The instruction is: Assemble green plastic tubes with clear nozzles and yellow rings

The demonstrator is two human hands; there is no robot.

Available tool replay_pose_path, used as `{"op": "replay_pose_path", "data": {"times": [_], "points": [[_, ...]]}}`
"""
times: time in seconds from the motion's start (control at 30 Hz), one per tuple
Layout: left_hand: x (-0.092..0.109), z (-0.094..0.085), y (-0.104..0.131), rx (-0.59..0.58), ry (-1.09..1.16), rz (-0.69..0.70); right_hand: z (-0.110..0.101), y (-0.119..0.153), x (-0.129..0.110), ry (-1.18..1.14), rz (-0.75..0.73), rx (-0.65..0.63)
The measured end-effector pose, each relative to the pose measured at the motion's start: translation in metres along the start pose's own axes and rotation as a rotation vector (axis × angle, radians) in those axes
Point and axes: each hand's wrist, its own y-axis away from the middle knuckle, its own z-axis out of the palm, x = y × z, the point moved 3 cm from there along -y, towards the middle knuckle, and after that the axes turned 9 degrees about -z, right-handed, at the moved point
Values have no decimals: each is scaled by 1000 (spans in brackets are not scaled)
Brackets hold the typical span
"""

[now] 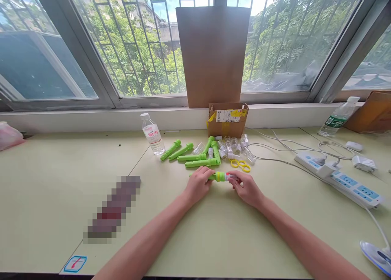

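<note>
Over the middle of the table, my left hand (200, 183) is closed round a green plastic tube (212, 177), which lies level and points right. A yellow ring (220, 176) sits round its ribbed end. At that end my right hand (246, 187) pinches a small clear plastic piece (231, 177), with a bit of red showing near the fingertips. Whether the piece is joined to the tube I cannot tell. Just beyond my hands lie several more green tubes (200, 163), several clear plastic caps (248, 154) and joined yellow rings (240, 165).
A small open cardboard box (226, 127) stands behind the parts. One water bottle (152, 134) is at back left, another bottle (337, 117) at back right. A power strip (339, 180) with cables lies on the right. A blurred dark patch (114, 206) is on the left.
</note>
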Motion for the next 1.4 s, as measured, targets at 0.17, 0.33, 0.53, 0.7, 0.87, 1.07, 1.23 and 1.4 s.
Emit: {"op": "replay_pose_path", "data": {"times": [0.17, 0.33, 0.53, 0.7, 0.87, 1.07, 1.23, 1.4], "points": [[0, 2, 0, 28, -27, 35, -1, -1, -1, 12, 27, -31], [-1, 3, -1, 48, -34, 46, 0, 0, -2, 20, 52, -30], [2, 3, 0, 19, -24, 25, 1, 0, -2, 7, 58, -3], [4, 5, 0, 4, 8, 13, -4, -2, -5, 47, -3, 75], [5, 7, 1, 6, 20, 14, -8, -1, -6, 28, -97, 89], [7, 7, 1, 14, 32, 21, -12, 2, -5, -4, -147, 176], [7, 7, 1, 29, 47, 12, -24, -4, -3, 226, -162, 389], [9, 8, 2, 13, 23, 15, -39, -16, 29, 443, -75, 349]]}}
